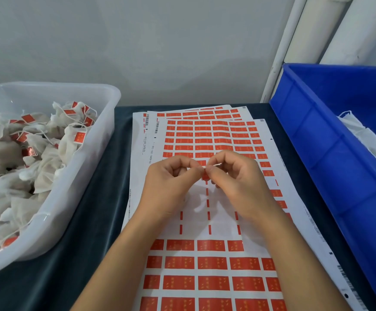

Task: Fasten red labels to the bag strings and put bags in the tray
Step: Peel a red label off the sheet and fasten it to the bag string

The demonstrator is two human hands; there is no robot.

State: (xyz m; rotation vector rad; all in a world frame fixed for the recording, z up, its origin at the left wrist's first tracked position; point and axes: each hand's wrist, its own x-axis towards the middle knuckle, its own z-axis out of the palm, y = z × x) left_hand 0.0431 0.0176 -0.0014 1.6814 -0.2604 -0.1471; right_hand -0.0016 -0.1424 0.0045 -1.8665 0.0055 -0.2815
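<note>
L hand (171, 182) + R hand (238, 176) meet above label sheet (205, 265), fingertips pinch thin white string (214, 165) w/ small red label (205, 176) | clear tray (88, 167) at left holds labelled bags (47, 167) | blue bin (330, 153) at right w/ white bags (371, 140) | dark cloth (81, 221) under all

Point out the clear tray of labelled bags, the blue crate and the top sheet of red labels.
clear tray (106, 122), head view, on its bare right wall.
blue crate (330, 140), head view, on its outer left wall.
top label sheet (214, 263), head view, on a red label in its lower rows.
</note>
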